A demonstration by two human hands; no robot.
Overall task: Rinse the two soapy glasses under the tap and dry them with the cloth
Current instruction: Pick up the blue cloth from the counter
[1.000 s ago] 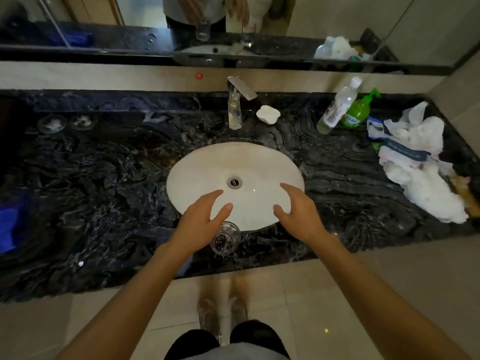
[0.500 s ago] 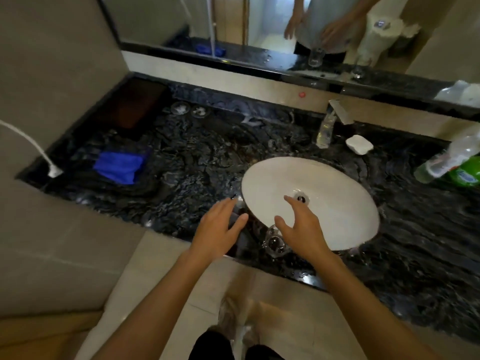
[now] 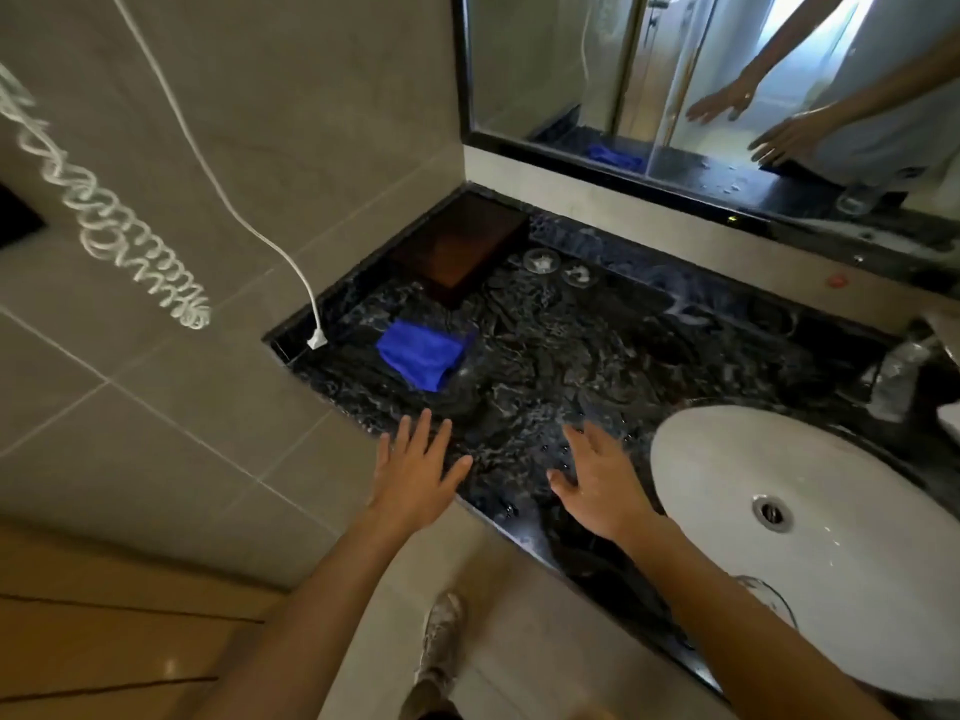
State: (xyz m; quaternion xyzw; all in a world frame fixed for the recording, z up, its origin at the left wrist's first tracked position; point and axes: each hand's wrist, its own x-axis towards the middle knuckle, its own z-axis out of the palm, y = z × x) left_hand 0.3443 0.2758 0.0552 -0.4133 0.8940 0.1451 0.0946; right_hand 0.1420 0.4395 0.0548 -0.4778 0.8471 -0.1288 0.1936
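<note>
The left hand [image 3: 415, 470] and the right hand [image 3: 597, 485] are both spread flat and hold nothing above the dark counter [image 3: 597, 356], so reach ahead to the blue cloth [image 3: 421, 358], grab its middle, and carry it back to the glass [image 3: 774, 600] at the front of the white sink [image 3: 727, 459].

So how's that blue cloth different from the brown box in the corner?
The blue cloth is bright, soft and rumpled; the brown box is dark, stiff and straight-edged. The cloth lies nearer the counter's front edge; the box sits back in the wall corner. Both rest on the black marble counter, apart.
</note>
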